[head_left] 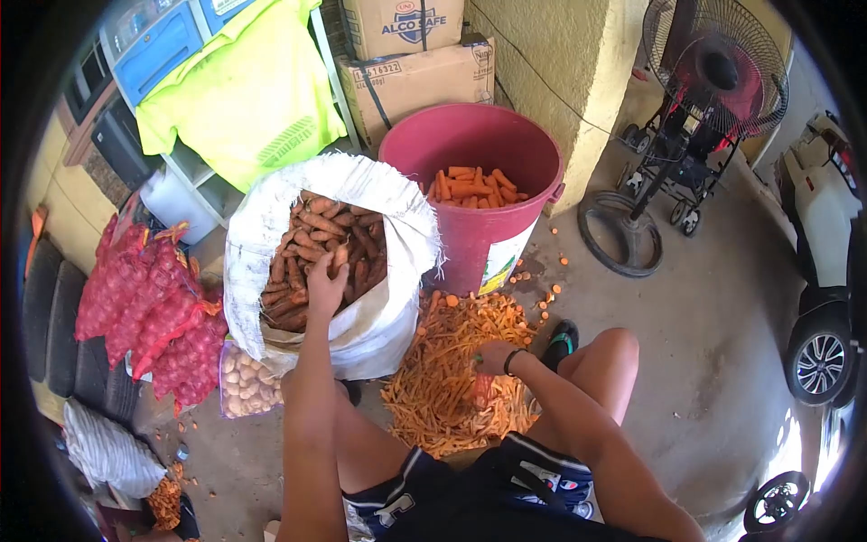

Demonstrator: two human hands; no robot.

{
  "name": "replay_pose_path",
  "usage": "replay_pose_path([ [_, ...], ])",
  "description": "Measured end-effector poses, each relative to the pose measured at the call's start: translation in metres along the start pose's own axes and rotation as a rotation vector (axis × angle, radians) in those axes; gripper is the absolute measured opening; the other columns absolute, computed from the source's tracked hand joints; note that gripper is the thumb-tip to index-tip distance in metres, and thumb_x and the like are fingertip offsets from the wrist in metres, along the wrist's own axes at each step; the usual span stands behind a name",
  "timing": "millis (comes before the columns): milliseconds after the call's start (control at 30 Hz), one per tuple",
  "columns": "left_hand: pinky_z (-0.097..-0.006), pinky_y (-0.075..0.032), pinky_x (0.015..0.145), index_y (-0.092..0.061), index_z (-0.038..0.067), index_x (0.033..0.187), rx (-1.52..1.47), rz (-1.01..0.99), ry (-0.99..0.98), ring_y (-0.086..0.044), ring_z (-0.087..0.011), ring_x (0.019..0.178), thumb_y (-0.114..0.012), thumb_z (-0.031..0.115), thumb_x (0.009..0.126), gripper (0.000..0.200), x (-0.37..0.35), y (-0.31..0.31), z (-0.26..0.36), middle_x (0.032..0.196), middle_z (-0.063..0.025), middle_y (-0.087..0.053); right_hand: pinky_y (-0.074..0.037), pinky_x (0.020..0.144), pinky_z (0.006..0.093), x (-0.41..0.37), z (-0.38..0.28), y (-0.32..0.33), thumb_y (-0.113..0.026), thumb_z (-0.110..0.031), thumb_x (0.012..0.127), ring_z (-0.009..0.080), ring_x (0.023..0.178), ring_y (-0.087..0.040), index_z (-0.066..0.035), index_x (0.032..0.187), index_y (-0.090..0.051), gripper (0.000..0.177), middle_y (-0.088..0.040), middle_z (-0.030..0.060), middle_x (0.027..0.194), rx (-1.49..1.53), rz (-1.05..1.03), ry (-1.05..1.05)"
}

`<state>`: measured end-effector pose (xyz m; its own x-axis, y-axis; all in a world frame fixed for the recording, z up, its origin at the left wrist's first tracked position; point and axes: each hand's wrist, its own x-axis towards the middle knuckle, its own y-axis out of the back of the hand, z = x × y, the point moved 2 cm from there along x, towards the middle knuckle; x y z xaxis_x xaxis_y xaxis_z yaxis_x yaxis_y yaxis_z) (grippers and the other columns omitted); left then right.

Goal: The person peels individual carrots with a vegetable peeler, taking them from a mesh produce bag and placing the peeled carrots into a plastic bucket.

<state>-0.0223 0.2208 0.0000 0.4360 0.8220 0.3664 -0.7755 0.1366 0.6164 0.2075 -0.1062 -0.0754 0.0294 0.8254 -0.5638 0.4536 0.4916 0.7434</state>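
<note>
My left hand [327, 285] reaches into a white woven sack [246, 230] of unpeeled carrots [312, 226]. Its fingers are closed around one carrot [340, 258] near the top of the heap. Over a pile of orange peelings [452, 361] on the floor, my right hand [495, 357] is closed, with a dark band at the wrist. A small bit of green shows at its fingers, but what it holds is too small to make out. Peeled carrots [470, 188] lie inside a large red bin [420, 135] just behind the sack.
Red mesh bags of onions [153, 307] and a bag of pale bulbs [248, 384] stand left of the sack. Cardboard boxes [424, 86] rise behind. To the right are a pedestal fan [718, 68], its round base [591, 237] and a motorbike [817, 244]. Carrot ends [555, 289] dot the floor.
</note>
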Motion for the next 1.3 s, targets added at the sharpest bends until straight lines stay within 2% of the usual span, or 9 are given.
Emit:
replay_pose_path([
  [67, -0.0328, -0.053, 0.087, -0.059, -0.001, 0.129, -0.404, -0.066, -0.082, -0.066, -0.0198, 0.096, -0.065, 0.012, 0.094, 0.038, -0.012, 0.000, 0.041, 0.112, -0.0105, -0.068, -0.055, 0.082, 0.0489, 0.004, -0.008, 0.009, -0.063, -0.039, 0.092, 0.0377, 0.090, -0.069, -0.007, 0.105, -0.071, 0.036, -0.071, 0.0228, 0.099, 0.103, 0.312, 0.053],
  [100, -0.0298, -0.054, 0.081, -0.056, 0.000, 0.133, -0.779, -0.246, 0.251, -0.067, -0.0171, 0.092, -0.063, 0.011, 0.094, 0.041, -0.034, 0.008, 0.082, 0.112, -0.0097, -0.068, -0.055, 0.079, 0.0490, 0.002, -0.016, 0.019, -0.064, -0.037, 0.091, 0.0391, 0.086, -0.069, -0.007, 0.102, -0.071, 0.032, -0.070, 0.0231, 0.092, 0.172, 0.414, 0.073],
  [167, -0.0277, -0.053, 0.077, -0.056, -0.002, 0.132, -1.058, -0.409, 0.295, -0.065, -0.0151, 0.087, -0.062, 0.010, 0.095, 0.039, -0.062, -0.008, 0.094, 0.105, -0.0079, -0.066, -0.055, 0.074, 0.0490, -0.009, -0.034, 0.051, -0.065, -0.033, 0.090, 0.0410, 0.079, -0.068, -0.006, 0.096, -0.069, 0.027, -0.068, 0.0232, 0.081, 0.275, 0.602, 0.115],
  [333, -0.0245, -0.049, 0.076, -0.064, -0.002, 0.115, -0.806, -0.427, 0.319, -0.061, -0.0098, 0.081, -0.068, 0.025, 0.096, 0.033, -0.110, -0.027, 0.131, 0.092, -0.0043, -0.067, -0.054, 0.068, 0.0485, -0.024, -0.059, 0.079, -0.069, -0.025, 0.088, 0.0421, 0.073, -0.067, -0.002, 0.091, -0.066, 0.023, -0.066, 0.0224, 0.073, 0.365, 0.825, 0.270],
  [800, -0.0232, -0.047, 0.065, -0.070, -0.004, 0.103, -0.382, -0.466, 0.009, -0.056, -0.0048, 0.070, -0.076, 0.021, 0.091, 0.029, -0.124, -0.038, 0.155, 0.077, -0.0008, -0.068, -0.055, 0.075, 0.0487, -0.018, -0.055, 0.063, -0.066, -0.033, 0.090, 0.0417, 0.084, -0.068, -0.001, 0.099, -0.068, 0.033, -0.069, 0.0244, 0.086, 0.324, 0.644, 0.194],
  [900, -0.0233, -0.048, 0.064, -0.069, -0.002, 0.110, -0.489, -0.494, 0.104, -0.058, -0.0046, 0.075, -0.072, 0.020, 0.094, 0.028, -0.124, -0.036, 0.155, 0.089, -0.0034, -0.070, -0.054, 0.082, 0.0476, 0.010, -0.020, 0.045, -0.069, -0.043, 0.085, 0.0404, 0.092, -0.068, -0.002, 0.108, -0.067, 0.047, -0.070, 0.0239, 0.096, 0.276, 0.482, 0.140],
  [1000, -0.0252, -0.051, 0.062, -0.064, 0.002, 0.124, -0.998, -0.376, 0.549, -0.061, -0.0071, 0.081, -0.065, 0.020, 0.098, 0.031, -0.126, -0.044, 0.131, 0.107, -0.0065, -0.069, -0.053, 0.087, 0.0465, 0.008, -0.019, 0.045, -0.075, -0.057, 0.077, 0.0382, 0.097, -0.068, -0.004, 0.122, -0.063, 0.071, -0.071, 0.0195, 0.108, 0.330, 0.388, 0.208],
  [1167, -0.0309, -0.056, 0.076, -0.055, 0.004, 0.129, -1.238, -0.425, 0.710, -0.065, -0.0167, 0.091, -0.050, 0.020, 0.104, 0.030, -0.142, -0.062, 0.106, 0.114, -0.0071, -0.064, -0.052, 0.077, 0.0344, -0.027, -0.045, 0.079, -0.094, -0.024, 0.068, 0.0229, 0.083, -0.063, -0.004, 0.118, -0.059, 0.063, -0.065, 0.0106, 0.093, 0.634, 0.713, 0.348],
  [1300, -0.0339, -0.056, 0.088, -0.051, 0.001, 0.132, -1.303, -0.490, 0.796, -0.067, -0.0195, 0.105, -0.049, 0.020, 0.105, 0.033, -0.151, -0.075, 0.130, 0.119, -0.0114, -0.064, -0.052, 0.076, 0.0360, -0.031, -0.054, 0.077, -0.093, -0.021, 0.069, 0.0222, 0.082, -0.063, -0.005, 0.111, -0.060, 0.056, -0.065, 0.0120, 0.092, 0.622, 0.882, 0.466],
])
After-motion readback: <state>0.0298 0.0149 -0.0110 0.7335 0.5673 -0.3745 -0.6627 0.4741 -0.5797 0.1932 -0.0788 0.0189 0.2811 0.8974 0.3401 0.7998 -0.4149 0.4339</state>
